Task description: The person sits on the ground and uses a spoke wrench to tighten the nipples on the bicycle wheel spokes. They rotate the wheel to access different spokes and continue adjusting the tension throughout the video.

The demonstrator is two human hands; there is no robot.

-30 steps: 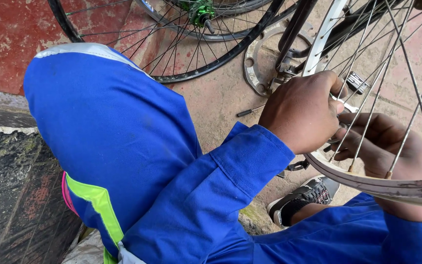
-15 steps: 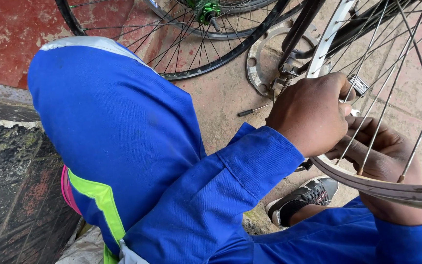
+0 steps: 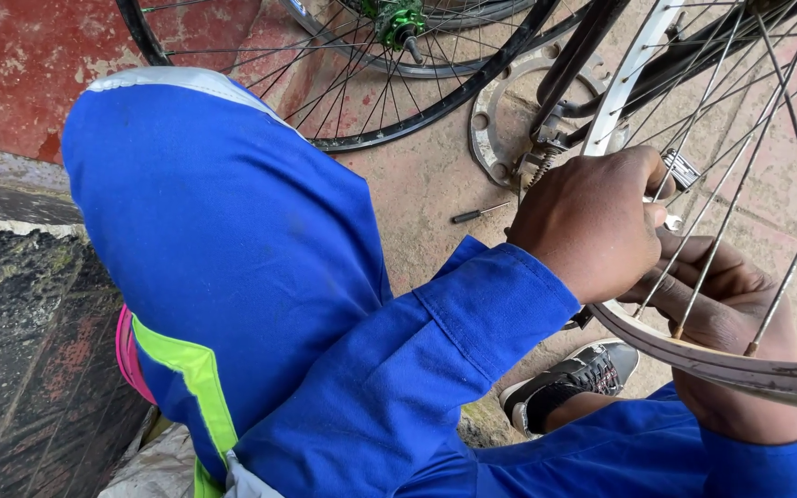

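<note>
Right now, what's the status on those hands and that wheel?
Left hand closed on a small tool at the spokes. Right hand behind the bare wheel rim, steadying it. Small screwdriver lies on the ground, clear of both.

A small screwdriver (image 3: pixel 480 214) lies on the concrete ground (image 3: pixel 417 184).

- Spokes (image 3: pixel 740 175): close-set, crossing the right side; only narrow gaps between them.
- Wheel rim (image 3: pixel 740 369): bars the lower right, with the right hand (image 3: pixel 731 341) behind it.
- Left hand (image 3: pixel 592 221): blocks the near side of the spokes.
- Raised knee (image 3: pixel 223 240): blocks the left.
- Ground (image 3: pixel 435 184): open patch between knee and chainring (image 3: pixel 500 129); small screwdriver (image 3: pixel 479 214) lies there.
</note>
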